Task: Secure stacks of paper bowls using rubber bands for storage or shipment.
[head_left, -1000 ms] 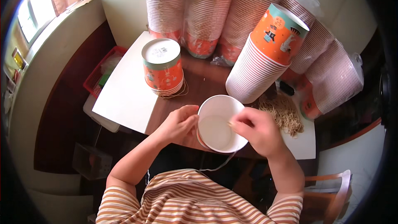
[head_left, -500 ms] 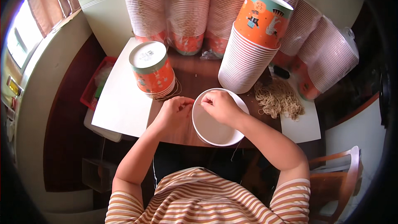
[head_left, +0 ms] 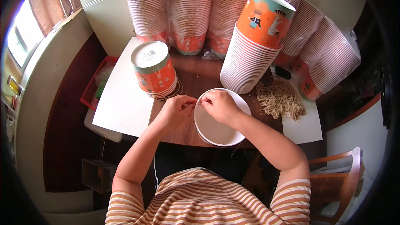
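Note:
A white paper bucket (head_left: 218, 131) stands mouth up at the table's near edge, its inside facing me. My left hand (head_left: 177, 110) is closed in a pinch just outside its left rim. My right hand (head_left: 221, 106) reaches over the mouth, fingertips pinched together just inside that same rim. What lies between the fingers is too small to make out. A thin cord (head_left: 236, 149) dangles by the bucket's lower right side. To the right is a tangled heap of beige cords (head_left: 281, 100). An upside-down stack of orange and green buckets (head_left: 154, 77) stands left, cord loops around its lower part.
A tall stack of nested buckets (head_left: 250, 58) rises behind the white one. Plastic-wrapped bucket stacks (head_left: 189, 12) line the table's back. White sheets (head_left: 121, 104) lie on the table. A red basket (head_left: 89, 93) sits beyond the left edge, a wooden chair (head_left: 341, 179) at right.
Both hands stay at the bucket's left rim. My right fingertips have shifted slightly up and closer to the rim; the bucket has moved a touch to the right.

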The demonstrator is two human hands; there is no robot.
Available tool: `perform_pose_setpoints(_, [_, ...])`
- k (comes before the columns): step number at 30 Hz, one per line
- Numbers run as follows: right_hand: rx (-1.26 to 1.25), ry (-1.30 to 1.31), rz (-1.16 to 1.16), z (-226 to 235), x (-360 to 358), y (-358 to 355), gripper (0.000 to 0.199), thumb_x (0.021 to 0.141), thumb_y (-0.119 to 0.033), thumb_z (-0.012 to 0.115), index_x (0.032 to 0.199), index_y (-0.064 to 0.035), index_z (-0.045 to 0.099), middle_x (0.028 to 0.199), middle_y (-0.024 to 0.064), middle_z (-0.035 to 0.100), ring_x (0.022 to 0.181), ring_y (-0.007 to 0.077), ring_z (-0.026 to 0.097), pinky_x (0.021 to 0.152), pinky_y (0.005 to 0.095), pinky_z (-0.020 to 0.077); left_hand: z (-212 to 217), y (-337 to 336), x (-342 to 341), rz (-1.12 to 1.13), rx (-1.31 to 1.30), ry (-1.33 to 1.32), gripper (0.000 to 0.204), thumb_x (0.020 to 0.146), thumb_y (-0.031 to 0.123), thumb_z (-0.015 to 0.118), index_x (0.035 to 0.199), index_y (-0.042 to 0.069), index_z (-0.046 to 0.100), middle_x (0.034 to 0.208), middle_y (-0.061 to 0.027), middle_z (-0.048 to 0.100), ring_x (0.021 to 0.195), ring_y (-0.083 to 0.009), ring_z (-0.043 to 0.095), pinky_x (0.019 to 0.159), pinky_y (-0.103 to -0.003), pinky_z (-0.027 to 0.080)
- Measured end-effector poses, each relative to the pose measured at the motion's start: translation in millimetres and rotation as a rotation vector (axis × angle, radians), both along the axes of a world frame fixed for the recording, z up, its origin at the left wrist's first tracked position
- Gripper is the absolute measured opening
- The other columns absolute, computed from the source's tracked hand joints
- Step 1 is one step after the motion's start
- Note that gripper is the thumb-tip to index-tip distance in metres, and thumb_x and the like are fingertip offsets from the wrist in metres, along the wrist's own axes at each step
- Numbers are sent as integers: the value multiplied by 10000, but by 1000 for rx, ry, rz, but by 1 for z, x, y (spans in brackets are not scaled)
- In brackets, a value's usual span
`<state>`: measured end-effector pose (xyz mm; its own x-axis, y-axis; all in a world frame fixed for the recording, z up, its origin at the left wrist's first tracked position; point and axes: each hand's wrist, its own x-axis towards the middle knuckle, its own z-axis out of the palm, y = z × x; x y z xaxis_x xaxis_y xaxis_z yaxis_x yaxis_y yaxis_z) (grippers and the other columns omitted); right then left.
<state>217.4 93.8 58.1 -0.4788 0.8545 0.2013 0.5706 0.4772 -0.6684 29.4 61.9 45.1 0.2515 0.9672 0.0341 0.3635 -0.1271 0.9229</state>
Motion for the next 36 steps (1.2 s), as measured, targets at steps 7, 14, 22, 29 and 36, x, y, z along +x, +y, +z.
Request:
perform_pose_setpoints(7, [9,-3,-54,-1,-1,-2,124,809,-127,589,797,-27,662,748,164,656,713,324,644,659,417,507,0,0,0,-10,40,33,217,886,23,543,1071,-51,630,843,-59,656,721,-94,595,665,-242,502])
perform_pose_setpoints(14, [-50,-12,-72,5,-3,-5,133,806,-133,593,789,-21,663,723,171,650,689,322,645,640,412,507,2,2,0,-23,73,60,214,880,21,547,1062,-51,634,845,-62,658,729,-97,599,668,-244,503])
perform_pose_setpoints(22, [-113,59,-61,3,-6,-5,134,815,-119,589,816,-13,671,739,183,654,688,320,651,638,400,507,6,4,1,-60,255,159,201,841,12,573,1022,-30,648,840,-105,653,723,-169,632,663,-287,507])
perform_pose_setpoints(29, [-198,59,-22,1,-3,-1,121,843,-110,622,824,-3,675,751,92,661,691,155,623,641,311,487,2,8,1,-86,436,264,130,794,42,606,899,-24,645,830,-167,643,726,-265,645,662,-336,502])
perform_pose_setpoints(36, [-612,241,8,50,27,-15,249,908,-103,563,1133,-5,520,825,27,629,757,77,584,656,218,457,-18,-8,-10,32,-275,-402,139,917,107,525,892,-5,604,828,-75,656,746,-171,647,692,-276,524])
